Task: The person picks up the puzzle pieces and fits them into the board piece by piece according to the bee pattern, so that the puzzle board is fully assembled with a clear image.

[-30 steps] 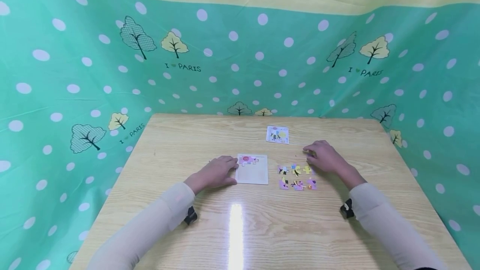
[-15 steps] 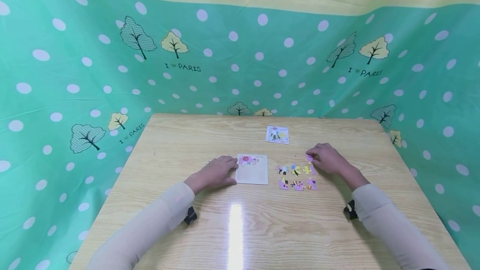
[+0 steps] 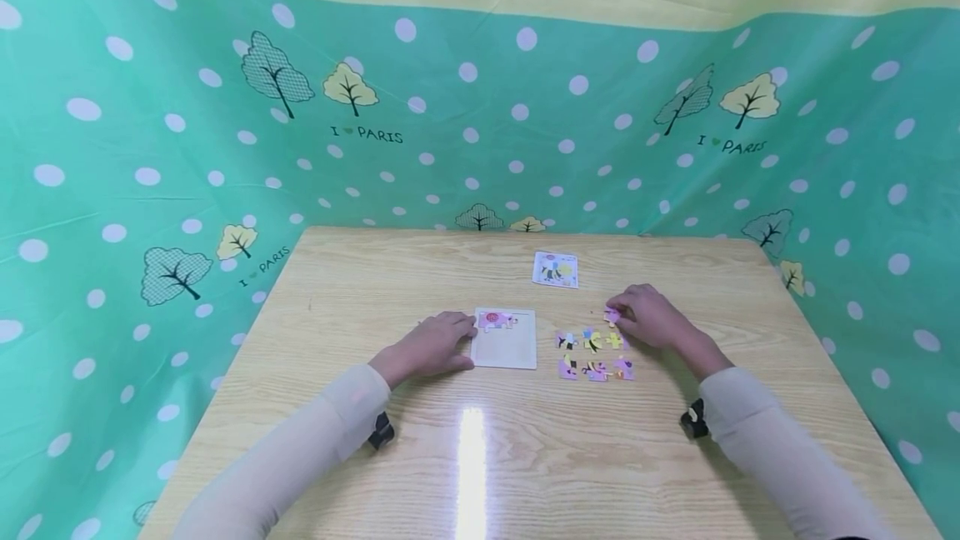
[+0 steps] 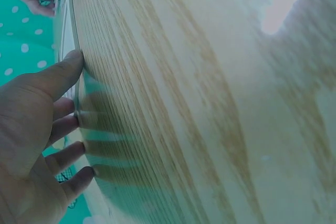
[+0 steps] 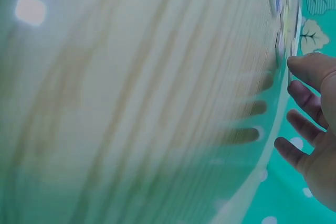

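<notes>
My left hand (image 3: 433, 346) lies at the left side of a white puzzle tray (image 3: 506, 352), thumb and fingertips at its rim; in the left wrist view the fingers (image 4: 68, 156) are spread. Joined pink pieces with a red spiral (image 3: 495, 321) fill part of the tray's top row. My right hand (image 3: 651, 317) pinches a pink puzzle piece (image 3: 611, 317) between thumb and forefinger, seen edge-on in the right wrist view, the other fingers (image 5: 291, 150) apart. Just below it, loose puzzle pieces (image 3: 592, 341) lie in two rows, yellow and black above, mostly pink (image 3: 596, 370) in front.
A small picture card (image 3: 555, 270) with a bee lies behind the tray on the wooden table (image 3: 337, 473). Green dotted cloth (image 3: 420, 165) hangs around the table's back and sides. A bright light reflection crosses the table in front of the tray.
My right hand comes down to the pink piece, grips it and shifts slightly left, the piece now showing at the fingertips. The left hand and tray stay in place.
</notes>
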Tool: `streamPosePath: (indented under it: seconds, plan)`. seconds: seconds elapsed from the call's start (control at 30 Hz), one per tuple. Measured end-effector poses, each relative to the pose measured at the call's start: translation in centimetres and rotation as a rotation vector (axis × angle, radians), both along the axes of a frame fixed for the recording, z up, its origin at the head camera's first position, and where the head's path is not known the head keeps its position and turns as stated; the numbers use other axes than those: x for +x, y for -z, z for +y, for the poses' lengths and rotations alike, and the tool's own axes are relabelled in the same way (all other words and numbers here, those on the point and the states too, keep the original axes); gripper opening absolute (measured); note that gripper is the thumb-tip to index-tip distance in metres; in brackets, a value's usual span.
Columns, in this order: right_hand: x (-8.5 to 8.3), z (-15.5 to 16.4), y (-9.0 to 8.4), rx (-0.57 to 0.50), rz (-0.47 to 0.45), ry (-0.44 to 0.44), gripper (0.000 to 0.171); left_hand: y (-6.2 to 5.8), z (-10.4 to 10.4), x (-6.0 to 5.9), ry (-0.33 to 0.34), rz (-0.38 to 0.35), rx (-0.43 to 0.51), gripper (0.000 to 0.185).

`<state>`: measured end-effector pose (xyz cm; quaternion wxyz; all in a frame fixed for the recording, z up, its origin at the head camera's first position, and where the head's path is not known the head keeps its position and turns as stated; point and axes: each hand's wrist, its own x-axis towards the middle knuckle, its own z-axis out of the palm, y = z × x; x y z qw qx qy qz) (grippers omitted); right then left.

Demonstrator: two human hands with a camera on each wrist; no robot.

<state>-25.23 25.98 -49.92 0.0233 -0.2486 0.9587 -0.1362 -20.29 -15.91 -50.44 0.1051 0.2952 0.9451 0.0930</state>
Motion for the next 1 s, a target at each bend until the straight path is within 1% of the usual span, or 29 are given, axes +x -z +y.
streamPosePath:
  seconds: [0.23, 0.47, 0.8, 1.0]
  plan:
    - [-0.1, -2.0, -0.3, -0.028, -0.029, -0.017, 0.036, -0.2, 0.1, 0.0, 0.008, 0.005, 0.0, 0.061]
    - [-0.2, -4.3, -0.3, -0.041, -0.05, -0.056, 0.037, 0.0, 0.1, 0.0, 0.008, 0.002, -0.005, 0.061]
    - [-0.4, -7.7, -0.4, -0.043, -0.069, -0.11, 0.038, 0.3, 0.0, -0.1, 0.002, -0.003, 0.0, 0.061]
    - [-0.3, -9.6, -0.6, -0.022, -0.066, -0.145, 0.035, 0.3, 0.0, -0.1, 0.001, -0.002, -0.003, 0.062]
